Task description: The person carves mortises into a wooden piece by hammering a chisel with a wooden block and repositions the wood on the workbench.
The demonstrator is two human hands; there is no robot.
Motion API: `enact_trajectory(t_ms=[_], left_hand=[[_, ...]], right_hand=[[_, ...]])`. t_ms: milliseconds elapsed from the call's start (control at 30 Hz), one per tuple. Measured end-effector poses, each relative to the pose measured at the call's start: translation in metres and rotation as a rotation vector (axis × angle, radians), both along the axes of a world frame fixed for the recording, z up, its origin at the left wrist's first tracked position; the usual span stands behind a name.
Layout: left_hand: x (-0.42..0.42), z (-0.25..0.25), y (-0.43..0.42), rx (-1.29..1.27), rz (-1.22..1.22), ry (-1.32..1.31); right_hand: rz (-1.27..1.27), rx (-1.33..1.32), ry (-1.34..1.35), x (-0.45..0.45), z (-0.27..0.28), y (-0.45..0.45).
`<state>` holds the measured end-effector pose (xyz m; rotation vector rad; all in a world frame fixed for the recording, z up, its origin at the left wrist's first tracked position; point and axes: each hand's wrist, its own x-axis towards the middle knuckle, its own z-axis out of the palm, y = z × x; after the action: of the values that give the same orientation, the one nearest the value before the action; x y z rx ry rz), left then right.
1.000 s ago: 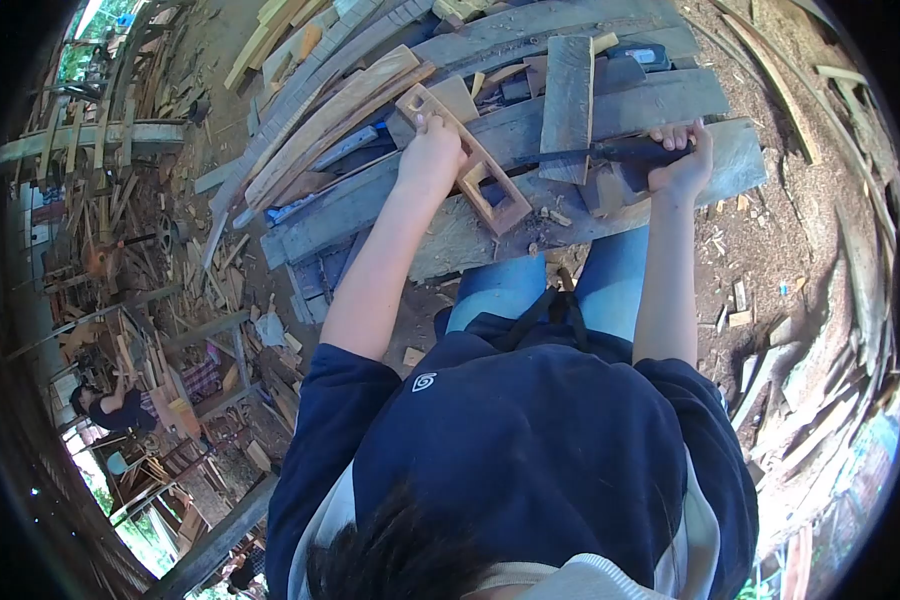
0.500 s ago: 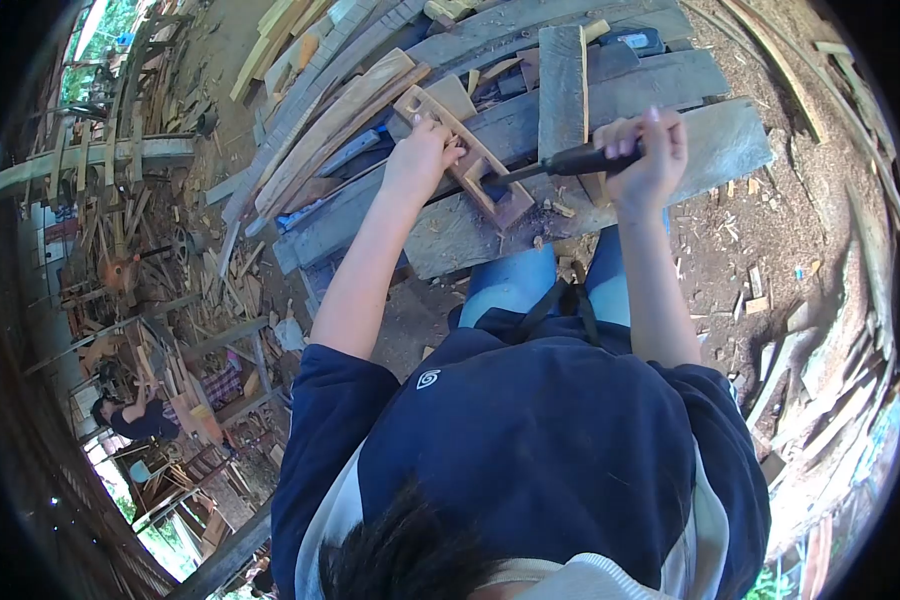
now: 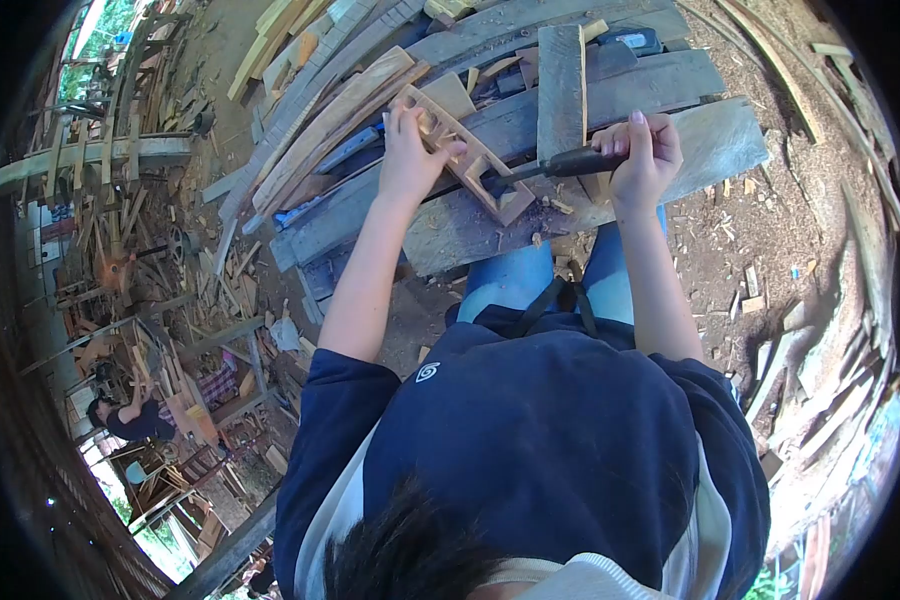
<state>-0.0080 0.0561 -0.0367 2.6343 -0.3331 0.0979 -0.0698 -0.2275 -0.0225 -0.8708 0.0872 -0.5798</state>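
Note:
A pale wooden block with cut-out recesses lies slantwise on the plank bench before me. My left hand is over the upper part of this block, fingers stretched and thumb spread apart from them; whether the fingertips press on it I cannot tell. In my right hand is the dark handle of a chisel, fingers wrapped round it. The tool lies nearly level, its shaft pointing left, and its dark tip sits in the recess at the block's near end. An upright-looking grey board lies just beyond the chisel.
Long curved wood strips are piled on the bench's left side. A dark case-like object lies at the far right. Wood chips and offcuts cover the ground. Another person sits among timber at the far left.
My left hand's fingers have loosened and spread, shifting slightly away along the block. The right hand and chisel have moved only a little, with the tip still at the recess.

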Motion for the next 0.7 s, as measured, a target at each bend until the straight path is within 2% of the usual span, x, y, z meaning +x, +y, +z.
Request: enact_trajectory(t_ms=[133,200,433,500,633,700], left_hand=[[0.012,-0.002,-0.006,0.035,-0.047,-0.078],[0.02,0.008,-0.008,0.028,-0.026,0.12],[0.031,0.027,-0.016,0.147,0.011,0.205],[0.035,0.027,-0.017,0.252,-0.008,0.246],[0.035,0.029,-0.015,0.267,-0.035,0.269],[0.029,0.038,-0.015,0.193,-0.089,0.316]], right_hand=[[0.03,0.003,-0.01,-0.003,0.001,-0.001],[0.032,-0.09,-0.016,-0.006,0.006,0.004],[0.049,-0.054,0.01,-0.007,0.008,0.004],[0.047,-0.046,0.005,-0.007,0.008,0.004],[0.04,-0.06,0.015,-0.007,0.007,0.003],[0.035,-0.072,0.043,-0.007,0.008,0.003]])
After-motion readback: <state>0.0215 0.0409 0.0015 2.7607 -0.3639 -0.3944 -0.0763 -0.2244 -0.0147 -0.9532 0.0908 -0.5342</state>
